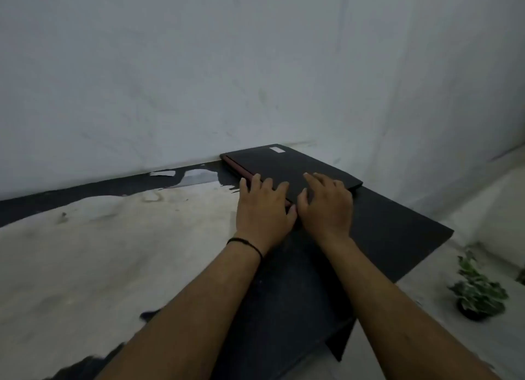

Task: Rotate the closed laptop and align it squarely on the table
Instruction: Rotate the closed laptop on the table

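A closed black laptop (pixel 279 163) with a small white sticker near its far corner lies on the dark table (pixel 392 232), its far end against the wall. A dark red strip runs along its left edge. My left hand (pixel 262 209) rests on the laptop's near left edge, fingers spread over the lid and thumb at the near corner. My right hand (pixel 326 206) lies flat on the lid's near right part, fingers apart. Both hands press on the laptop side by side; the near edge is hidden under them.
A grey-white wall (pixel 255 67) stands right behind the table. The floor (pixel 99 252) to the left is pale concrete with dark paint patches. A small potted plant (pixel 478 291) stands on the floor at the right, beyond the table's right edge.
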The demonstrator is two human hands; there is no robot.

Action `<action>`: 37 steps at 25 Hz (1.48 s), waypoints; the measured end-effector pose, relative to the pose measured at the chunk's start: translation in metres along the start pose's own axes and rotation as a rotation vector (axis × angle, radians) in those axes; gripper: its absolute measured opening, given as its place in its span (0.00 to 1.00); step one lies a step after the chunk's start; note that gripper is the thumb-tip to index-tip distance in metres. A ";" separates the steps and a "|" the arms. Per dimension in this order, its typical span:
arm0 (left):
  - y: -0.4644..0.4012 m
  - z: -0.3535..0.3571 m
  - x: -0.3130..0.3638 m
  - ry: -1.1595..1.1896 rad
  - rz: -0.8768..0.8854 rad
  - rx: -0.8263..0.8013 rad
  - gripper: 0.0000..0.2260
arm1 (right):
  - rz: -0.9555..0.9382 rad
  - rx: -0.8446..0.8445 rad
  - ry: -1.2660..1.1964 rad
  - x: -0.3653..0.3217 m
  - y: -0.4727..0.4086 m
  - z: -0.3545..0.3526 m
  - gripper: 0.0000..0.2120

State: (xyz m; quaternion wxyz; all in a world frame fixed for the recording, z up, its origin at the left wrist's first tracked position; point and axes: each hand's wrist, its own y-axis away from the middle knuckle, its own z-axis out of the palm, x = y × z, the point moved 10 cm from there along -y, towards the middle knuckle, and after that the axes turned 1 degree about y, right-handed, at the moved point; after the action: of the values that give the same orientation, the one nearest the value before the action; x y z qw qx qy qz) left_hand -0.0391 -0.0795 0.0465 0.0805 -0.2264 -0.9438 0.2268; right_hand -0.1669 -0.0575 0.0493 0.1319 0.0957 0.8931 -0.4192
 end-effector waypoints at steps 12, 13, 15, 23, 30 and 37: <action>-0.045 0.083 0.029 0.105 0.051 -0.060 0.27 | 0.469 -0.316 -0.083 0.119 -0.028 0.068 0.29; -0.045 0.083 0.029 0.107 0.051 -0.059 0.27 | 0.482 -0.337 -0.059 0.122 -0.031 0.072 0.31; -0.044 0.083 0.029 0.097 0.049 -0.057 0.27 | 0.511 -0.379 -0.025 0.127 -0.035 0.078 0.35; -0.032 0.089 0.013 0.098 -0.172 -0.175 0.30 | 0.660 -0.361 -0.032 0.149 -0.046 0.081 0.41; -0.020 0.077 0.006 0.034 -0.097 -0.196 0.29 | 0.631 -0.337 -0.091 0.140 -0.027 0.059 0.46; 0.024 0.053 -0.044 0.006 -0.048 -0.171 0.28 | 0.612 -0.256 -0.082 0.092 0.030 0.020 0.43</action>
State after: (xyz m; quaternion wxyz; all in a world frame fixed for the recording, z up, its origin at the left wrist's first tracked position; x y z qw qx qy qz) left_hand -0.0043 -0.1013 -0.0134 0.0689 -0.2106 -0.9647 0.1425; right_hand -0.2429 -0.0481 -0.0136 0.2984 0.3253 0.8624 -0.2478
